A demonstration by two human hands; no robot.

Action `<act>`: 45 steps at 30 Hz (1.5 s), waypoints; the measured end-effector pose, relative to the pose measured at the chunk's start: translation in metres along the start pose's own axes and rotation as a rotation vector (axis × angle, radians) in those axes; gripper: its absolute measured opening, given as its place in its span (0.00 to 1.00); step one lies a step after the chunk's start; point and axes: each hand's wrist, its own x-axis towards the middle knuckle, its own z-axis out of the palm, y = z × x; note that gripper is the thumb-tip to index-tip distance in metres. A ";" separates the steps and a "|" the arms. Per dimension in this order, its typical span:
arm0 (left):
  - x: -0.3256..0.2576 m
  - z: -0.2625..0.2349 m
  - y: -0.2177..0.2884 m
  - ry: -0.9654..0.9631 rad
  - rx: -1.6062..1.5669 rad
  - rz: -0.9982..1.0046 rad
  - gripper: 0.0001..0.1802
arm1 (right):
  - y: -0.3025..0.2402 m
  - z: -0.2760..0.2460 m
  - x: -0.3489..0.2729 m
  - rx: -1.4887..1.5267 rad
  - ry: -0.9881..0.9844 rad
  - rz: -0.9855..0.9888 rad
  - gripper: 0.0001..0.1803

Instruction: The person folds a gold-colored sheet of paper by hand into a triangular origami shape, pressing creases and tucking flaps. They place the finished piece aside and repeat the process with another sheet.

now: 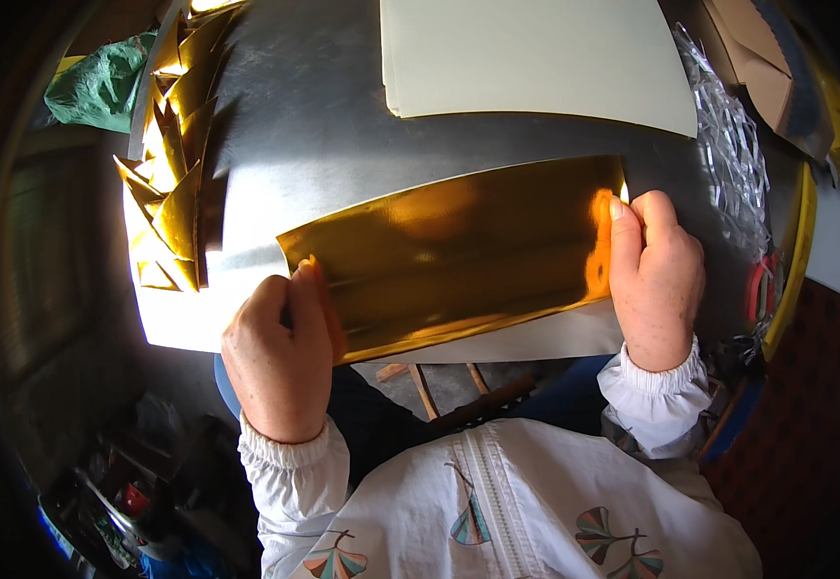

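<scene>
A shiny gold foil sheet lies folded over near the front edge of a metal-topped table. My left hand pinches the sheet's lower left corner, thumb on top. At the sheet's right edge, my right hand grips it with the fingers curled over and the thumb pressing the gold face. A silvery underside shows below the gold face along the front.
A row of folded gold pieces stands along the table's left side. A stack of cream sheets lies at the back. Silvery cut strips and red-handled scissors sit at the right. A green bag is far left.
</scene>
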 end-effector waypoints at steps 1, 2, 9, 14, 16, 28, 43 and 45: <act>0.000 0.000 0.000 -0.002 -0.008 -0.003 0.22 | -0.001 0.000 -0.001 -0.020 0.009 -0.010 0.13; -0.001 0.000 0.001 -0.001 -0.009 -0.001 0.22 | -0.001 0.001 -0.002 -0.049 0.017 -0.011 0.13; -0.001 0.003 -0.001 0.025 0.042 0.030 0.22 | -0.004 0.002 -0.006 -0.246 0.096 -0.097 0.08; -0.001 0.002 -0.002 -0.005 0.028 -0.005 0.23 | 0.001 0.012 -0.004 -0.210 0.118 -0.332 0.15; -0.002 0.002 -0.002 0.015 0.028 0.016 0.22 | 0.004 0.013 -0.001 -0.188 0.156 -0.473 0.19; 0.000 0.011 -0.011 0.098 0.098 0.089 0.21 | -0.028 -0.002 0.000 -0.198 -0.070 -0.482 0.24; -0.016 -0.008 0.015 0.296 0.306 0.085 0.15 | -0.065 0.015 -0.017 -0.313 -0.099 -0.134 0.40; -0.025 0.001 0.034 0.570 0.209 0.379 0.17 | -0.057 0.026 -0.016 -0.278 -0.018 -0.170 0.39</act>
